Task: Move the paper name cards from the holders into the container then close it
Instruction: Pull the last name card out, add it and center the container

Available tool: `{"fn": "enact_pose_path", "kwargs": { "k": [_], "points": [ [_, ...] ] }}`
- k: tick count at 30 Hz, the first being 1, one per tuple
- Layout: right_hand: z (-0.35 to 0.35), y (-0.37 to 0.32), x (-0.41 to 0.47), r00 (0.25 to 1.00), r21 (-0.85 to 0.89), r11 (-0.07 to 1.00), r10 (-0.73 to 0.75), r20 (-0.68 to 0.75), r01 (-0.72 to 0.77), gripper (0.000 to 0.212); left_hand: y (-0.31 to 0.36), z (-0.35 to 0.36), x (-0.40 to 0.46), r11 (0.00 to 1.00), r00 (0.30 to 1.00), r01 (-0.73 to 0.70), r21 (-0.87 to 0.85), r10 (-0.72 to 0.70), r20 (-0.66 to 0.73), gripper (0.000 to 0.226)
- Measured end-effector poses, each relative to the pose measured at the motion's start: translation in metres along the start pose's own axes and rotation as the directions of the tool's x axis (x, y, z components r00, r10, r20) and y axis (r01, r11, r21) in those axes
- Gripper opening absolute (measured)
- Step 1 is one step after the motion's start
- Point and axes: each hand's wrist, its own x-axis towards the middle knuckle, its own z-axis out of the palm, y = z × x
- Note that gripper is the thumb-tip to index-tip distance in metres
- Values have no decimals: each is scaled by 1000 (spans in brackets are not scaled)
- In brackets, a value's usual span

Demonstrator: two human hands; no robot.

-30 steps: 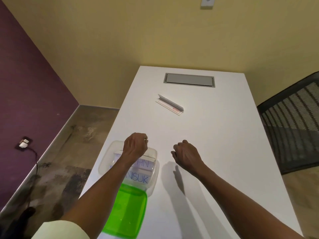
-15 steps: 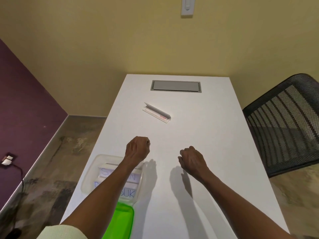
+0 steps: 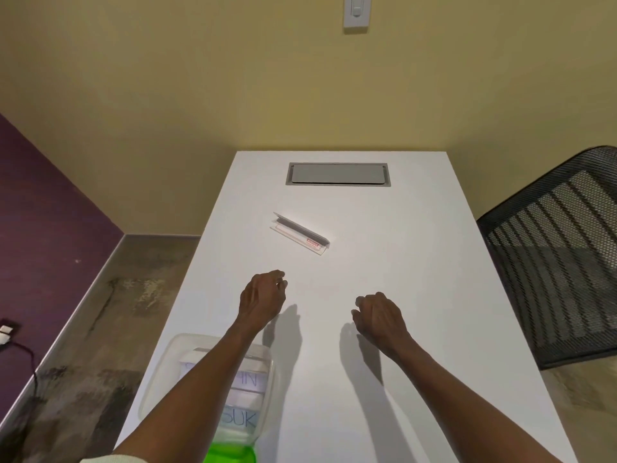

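A clear plastic container (image 3: 167, 362) stands open at the table's near left, with paper name cards (image 3: 248, 380) lettered in blue inside it. Its green lid (image 3: 230, 454) lies at the bottom edge of the view. A clear card holder (image 3: 300, 233) lies further out on the white table (image 3: 417, 262), a little left of centre. My left hand (image 3: 263, 297) hovers between the container and the holder, fingers loosely curled, holding nothing. My right hand (image 3: 379, 317) hovers to its right, also loosely curled and holding nothing. My left forearm hides part of the container.
A grey cable hatch (image 3: 337, 174) is set into the table's far end. A black mesh chair (image 3: 561, 262) stands at the right edge. A yellow wall with a light switch (image 3: 356, 11) rises behind the table; floor lies to the left.
My left hand has left the container and moved forward over the table toward the holder. My right hand moved forward slightly. The view tilted upward.
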Motion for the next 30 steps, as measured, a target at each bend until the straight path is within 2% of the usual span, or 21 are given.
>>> {"fn": "enact_pose_path", "kwargs": {
  "k": [10, 14, 17, 20, 23, 25, 27, 29, 30],
  "points": [
    [27, 9, 52, 999, -22, 999, -35, -32, 34, 28, -22, 5, 71, 999, 999, 32, 29, -33, 23, 30],
    [41, 17, 77, 999, 13, 1000, -20, -34, 20, 28, -29, 10, 105, 997, 1000, 8, 81, -10, 18, 21],
    [53, 22, 95, 999, 64, 997, 30, 18, -31, 23, -27, 12, 130, 994, 1000, -1, 105, -1, 20, 24],
    [64, 26, 115, 980, 123, 982, 123, 157, -143, 4, -24, 17, 152, 993, 1000, -11, 114, 10, 12, 19],
    [74, 30, 138, 951, 231, 931, 242, 193, -284, 18, -24, 26, 172, 992, 1000, -5, 128, 5, 4, 19],
    [79, 28, 151, 949, 262, 915, 269, 166, -305, 23, -25, 32, 184, 991, 1000, -12, 131, 14, -13, 21],
    [86, 28, 163, 936, 294, 894, 288, 205, -339, 22, -25, 35, 196, 994, 999, -25, 110, 29, -36, 19],
    [96, 30, 174, 906, 350, 845, 318, 279, -405, 10, -26, 37, 209, 995, 998, -33, 90, 38, -54, 27],
    [102, 32, 178, 895, 373, 821, 336, 293, -431, 24, -27, 38, 216, 996, 998, -25, 86, 30, -54, 33]
  ]
}}
